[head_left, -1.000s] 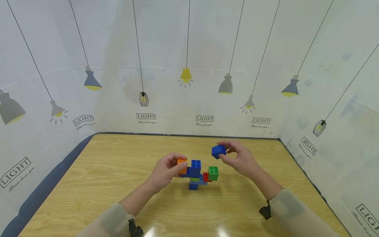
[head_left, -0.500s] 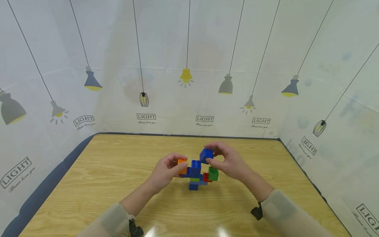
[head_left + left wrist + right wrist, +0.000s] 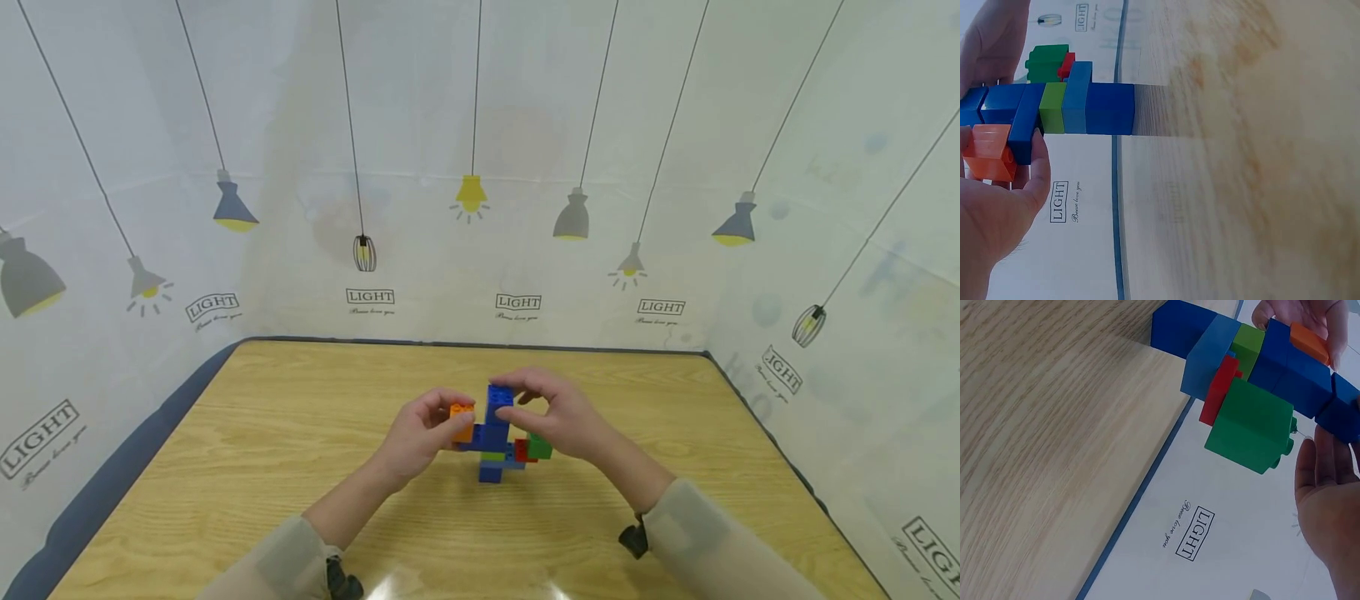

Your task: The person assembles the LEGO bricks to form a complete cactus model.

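A tower of toy building bricks stands upright on the table, with a dark blue brick [image 3: 491, 473] at its foot. Above that come a lighter blue brick [image 3: 1077, 97], a lime green brick [image 3: 1053, 107] and more dark blue ones. To the right branch a thin red brick [image 3: 1219, 390] and a green brick [image 3: 1250, 425]. My left hand [image 3: 420, 433] steadies the left arm of the tower, thumb and fingers around the orange brick [image 3: 462, 423]. At the top, my right hand [image 3: 562, 412] pinches a blue brick [image 3: 495, 403], which sits slightly askew on the blue brick below.
The wooden table [image 3: 300, 400] extends around the tower on all sides. Behind it hangs a pale curtain [image 3: 420, 250] printed with lamps. A dark strip [image 3: 1116, 187] runs along the table's edge.
My right hand has carried its blue brick leftward and down from the air onto the top of the tower. The left hand has stayed on the orange brick.
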Available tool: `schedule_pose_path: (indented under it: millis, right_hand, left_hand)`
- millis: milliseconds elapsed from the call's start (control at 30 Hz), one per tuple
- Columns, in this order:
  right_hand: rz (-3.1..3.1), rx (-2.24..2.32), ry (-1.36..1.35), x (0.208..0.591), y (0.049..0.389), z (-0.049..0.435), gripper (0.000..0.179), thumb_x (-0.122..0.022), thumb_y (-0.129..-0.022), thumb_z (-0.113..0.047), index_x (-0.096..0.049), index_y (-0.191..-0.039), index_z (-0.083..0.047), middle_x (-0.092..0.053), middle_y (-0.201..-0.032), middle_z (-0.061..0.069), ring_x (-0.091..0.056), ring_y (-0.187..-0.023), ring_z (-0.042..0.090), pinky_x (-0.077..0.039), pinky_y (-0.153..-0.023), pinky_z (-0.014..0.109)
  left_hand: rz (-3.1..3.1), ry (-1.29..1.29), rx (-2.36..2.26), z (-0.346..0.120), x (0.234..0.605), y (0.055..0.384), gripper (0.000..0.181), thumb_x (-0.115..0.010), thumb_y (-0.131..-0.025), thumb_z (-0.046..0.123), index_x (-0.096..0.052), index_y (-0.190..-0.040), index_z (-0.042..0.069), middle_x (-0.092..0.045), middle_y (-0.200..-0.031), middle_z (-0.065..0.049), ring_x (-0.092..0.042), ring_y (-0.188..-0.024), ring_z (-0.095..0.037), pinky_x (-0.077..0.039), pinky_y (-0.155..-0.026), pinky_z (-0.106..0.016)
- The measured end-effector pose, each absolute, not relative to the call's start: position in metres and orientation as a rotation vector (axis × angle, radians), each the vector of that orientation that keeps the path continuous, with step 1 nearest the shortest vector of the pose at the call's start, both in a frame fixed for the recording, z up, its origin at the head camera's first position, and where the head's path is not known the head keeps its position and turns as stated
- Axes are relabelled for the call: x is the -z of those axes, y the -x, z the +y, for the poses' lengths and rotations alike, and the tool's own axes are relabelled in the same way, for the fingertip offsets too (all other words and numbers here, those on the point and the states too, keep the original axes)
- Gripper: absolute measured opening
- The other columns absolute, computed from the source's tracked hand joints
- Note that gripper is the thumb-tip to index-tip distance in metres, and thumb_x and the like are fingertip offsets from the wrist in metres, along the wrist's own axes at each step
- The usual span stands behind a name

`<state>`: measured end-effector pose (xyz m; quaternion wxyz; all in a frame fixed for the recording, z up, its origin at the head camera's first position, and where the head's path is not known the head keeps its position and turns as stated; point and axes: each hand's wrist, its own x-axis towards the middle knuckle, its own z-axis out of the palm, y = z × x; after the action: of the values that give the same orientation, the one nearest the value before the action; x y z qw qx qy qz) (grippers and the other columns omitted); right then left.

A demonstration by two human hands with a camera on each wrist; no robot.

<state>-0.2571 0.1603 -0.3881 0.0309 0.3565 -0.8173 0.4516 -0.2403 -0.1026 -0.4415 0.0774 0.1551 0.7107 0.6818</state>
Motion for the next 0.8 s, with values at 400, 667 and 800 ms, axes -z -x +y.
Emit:
schedule_pose_path:
  millis: [400,667,800]
  right_hand:
    - [-2.553,-1.454,-0.972,0.3904,0.2549,0.1564,0.027,-0.071,-0.109,-0.02,-0.077,-0.134,-0.014,-0.075,-0.126,0.002,-0.071,-0.106,0.015,-0.063,-0.095,0.039]
    - [-2.594,-1.538,-0.914,0.3876,0.2538,0.1545,0.026,-0.073,-0.108,-0.022,-0.077,-0.132,-0.014,-0.076,-0.123,0.005,-0.071,-0.104,0.019,-0.063,-0.088,0.03]
    - [-2.611,-1.559,-0.906,0.3869,0.2541,0.1534,0.027,-0.072,-0.108,-0.024,-0.076,-0.133,-0.014,-0.076,-0.124,0.006,-0.071,-0.107,0.022,-0.063,-0.088,0.031]
  left_hand:
    - [2.133,-0.47,-2.046,-0.1014,0.4426,0.241,0.031,-0.071,-0.109,0.023,-0.069,-0.135,0.007,-0.068,-0.117,-0.006,-0.068,-0.101,-0.023,-0.067,-0.084,-0.033]
    - [2.137,-0.466,-2.039,-0.1027,0.4413,0.2405,0.031,-0.07,-0.109,0.024,-0.069,-0.135,0.006,-0.069,-0.118,-0.006,-0.068,-0.105,-0.031,-0.066,-0.085,-0.033]
    - [2.144,-0.478,-2.037,-0.1028,0.4402,0.2396,0.031,-0.07,-0.11,0.022,-0.068,-0.136,0.006,-0.068,-0.118,-0.005,-0.067,-0.104,-0.028,-0.066,-0.085,-0.032]
